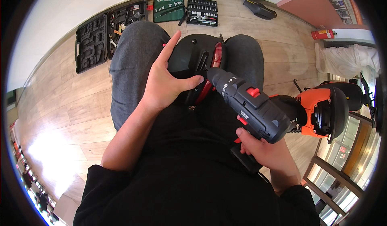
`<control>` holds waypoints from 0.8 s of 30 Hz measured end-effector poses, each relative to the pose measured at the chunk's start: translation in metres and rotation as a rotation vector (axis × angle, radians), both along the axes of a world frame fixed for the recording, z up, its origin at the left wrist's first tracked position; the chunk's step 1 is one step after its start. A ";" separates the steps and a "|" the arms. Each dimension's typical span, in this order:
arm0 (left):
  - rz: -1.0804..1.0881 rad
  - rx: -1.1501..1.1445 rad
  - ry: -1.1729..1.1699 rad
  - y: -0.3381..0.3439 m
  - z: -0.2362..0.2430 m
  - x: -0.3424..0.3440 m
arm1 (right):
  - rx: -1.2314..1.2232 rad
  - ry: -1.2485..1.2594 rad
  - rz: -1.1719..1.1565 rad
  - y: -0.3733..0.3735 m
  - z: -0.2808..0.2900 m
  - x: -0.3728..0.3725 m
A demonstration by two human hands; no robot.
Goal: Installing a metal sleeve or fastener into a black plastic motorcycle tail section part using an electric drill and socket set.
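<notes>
A black plastic cover with a red tail-light strip along its right side rests between my thighs. My left hand holds its left side, thumb laid across the top and index finger stretched along the edge; the other fingers are mostly hidden. In my right hand is a black cordless drill with red buttons, gripped by its handle. The drill points up and left, its nose at the slot in the cover. Whether the bit touches a screw there cannot be made out.
On the wooden floor ahead lie an open black tool case, a green wrench pouch, a socket set and a black-and-yellow object. To the right stand an orange-and-black machine and a red fire extinguisher.
</notes>
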State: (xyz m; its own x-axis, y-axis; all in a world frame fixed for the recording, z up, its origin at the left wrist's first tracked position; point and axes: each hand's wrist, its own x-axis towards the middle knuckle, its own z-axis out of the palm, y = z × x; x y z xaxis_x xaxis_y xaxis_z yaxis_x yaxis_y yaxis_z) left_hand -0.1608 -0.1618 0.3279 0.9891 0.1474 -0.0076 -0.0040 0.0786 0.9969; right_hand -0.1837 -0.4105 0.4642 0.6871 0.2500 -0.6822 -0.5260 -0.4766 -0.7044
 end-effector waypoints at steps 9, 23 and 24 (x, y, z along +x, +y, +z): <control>-0.013 -0.002 0.014 -0.001 -0.001 0.000 | 0.009 0.035 -0.033 0.000 0.001 -0.001; -0.010 0.001 0.025 -0.001 0.003 0.000 | 0.020 -0.008 -0.010 -0.004 -0.003 0.000; -0.005 0.021 0.028 -0.002 0.003 0.000 | 0.028 -0.017 -0.005 -0.004 -0.004 0.001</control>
